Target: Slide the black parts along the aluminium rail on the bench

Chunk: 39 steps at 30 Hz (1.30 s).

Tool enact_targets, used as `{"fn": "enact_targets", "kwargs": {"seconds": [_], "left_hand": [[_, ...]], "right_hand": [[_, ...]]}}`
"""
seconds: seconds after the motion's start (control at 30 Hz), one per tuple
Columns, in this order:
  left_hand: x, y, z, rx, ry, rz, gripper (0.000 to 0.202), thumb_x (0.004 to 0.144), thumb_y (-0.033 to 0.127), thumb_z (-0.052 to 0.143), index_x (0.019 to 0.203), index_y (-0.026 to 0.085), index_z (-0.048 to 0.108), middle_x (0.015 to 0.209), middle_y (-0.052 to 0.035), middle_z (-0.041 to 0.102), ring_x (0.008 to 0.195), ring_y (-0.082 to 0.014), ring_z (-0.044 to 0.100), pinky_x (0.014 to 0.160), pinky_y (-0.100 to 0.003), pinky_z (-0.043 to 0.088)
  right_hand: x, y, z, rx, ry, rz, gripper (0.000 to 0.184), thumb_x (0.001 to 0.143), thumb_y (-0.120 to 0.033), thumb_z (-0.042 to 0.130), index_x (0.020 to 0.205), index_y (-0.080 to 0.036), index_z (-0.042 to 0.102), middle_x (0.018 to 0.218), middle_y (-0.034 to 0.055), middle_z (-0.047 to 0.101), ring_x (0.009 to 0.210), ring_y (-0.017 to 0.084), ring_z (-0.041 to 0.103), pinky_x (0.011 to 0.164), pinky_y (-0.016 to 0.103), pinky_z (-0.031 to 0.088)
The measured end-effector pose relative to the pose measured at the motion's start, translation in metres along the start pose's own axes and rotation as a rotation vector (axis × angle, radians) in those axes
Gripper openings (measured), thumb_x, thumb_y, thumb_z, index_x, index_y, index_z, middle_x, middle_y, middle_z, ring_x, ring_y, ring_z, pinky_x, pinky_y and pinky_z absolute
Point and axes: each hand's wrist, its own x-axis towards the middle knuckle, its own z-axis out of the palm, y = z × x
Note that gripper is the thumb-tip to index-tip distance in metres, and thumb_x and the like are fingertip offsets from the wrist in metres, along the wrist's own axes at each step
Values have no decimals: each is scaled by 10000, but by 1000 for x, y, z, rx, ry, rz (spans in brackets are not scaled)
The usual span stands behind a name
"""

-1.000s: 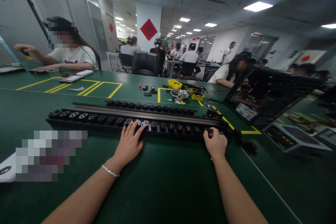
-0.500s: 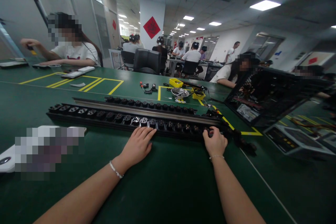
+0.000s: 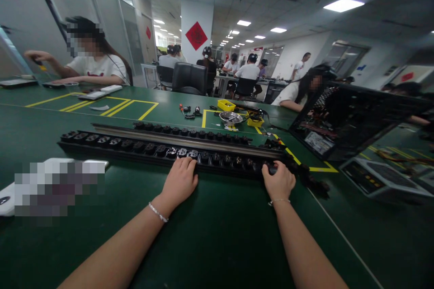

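Observation:
A long black power strip housing (image 3: 142,159) with a row of sockets lies crosswise on the green table. My left hand (image 3: 179,179) bends its fingers over the near edge, around the middle, and the thumb stays on the front side. Toward the right end, my right hand (image 3: 278,179) curls thumb and forefinger round a black socket module (image 3: 271,168), its lower part hidden by the fingers. Behind the housing run a metallic channel strip (image 3: 162,138) and a second row of black socket modules (image 3: 193,132).
A phone (image 3: 57,185) lies at the left. Beyond the strips are a metal bowl (image 3: 231,118), a yellow bin (image 3: 226,105) and a red-handled tool (image 3: 181,108). An open computer case (image 3: 356,122) and a power supply unit (image 3: 379,180) stand right. Several people sit around.
My left hand has shifted slightly along the housing and its fingers have bent more over the edge. The right hand keeps to the same end. The view has moved a little.

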Motion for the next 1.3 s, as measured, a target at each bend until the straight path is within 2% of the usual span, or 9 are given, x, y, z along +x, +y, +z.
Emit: {"fn": "enact_targets", "kwargs": {"seconds": [0.13, 0.27, 0.57, 1.3], "left_hand": [[0, -7, 2, -32, -10, 65, 404, 786, 219, 507, 1181, 138, 529, 1175, -130, 551, 1105, -275, 490, 1013, -440, 379], [1, -13, 4, -53, -3, 54, 387, 793, 241, 505, 1168, 147, 529, 1153, -130, 553, 1096, -283, 492, 990, -453, 395], [1, -11, 4, -54, -1, 33, 359, 805, 258, 499, 1145, 144, 526, 1136, -127, 551, 1087, -276, 487, 973, -444, 394], [1, -13, 6, -94, 14, 32, 366, 788, 254, 495, 1142, 166, 521, 1139, -122, 546, 1085, -276, 485, 965, -456, 392]], "right_hand": [[1, 7, 2, -36, 36, 2, 581, 748, -573, 478, 1137, -147, 546, 1163, 175, 568, 1142, 345, 428, 953, 514, 266], [3, 11, 2, -4, 38, -10, 633, 734, -593, 507, 1166, -132, 540, 1201, 183, 549, 1159, 339, 418, 951, 481, 303], [2, 7, -1, -12, 49, 8, 589, 717, -566, 548, 1125, -143, 565, 1152, 161, 583, 1106, 333, 463, 923, 443, 340], [6, 15, -1, 50, 49, -12, 484, 708, -576, 543, 967, -167, 563, 997, 138, 621, 988, 298, 507, 891, 408, 331]]}}
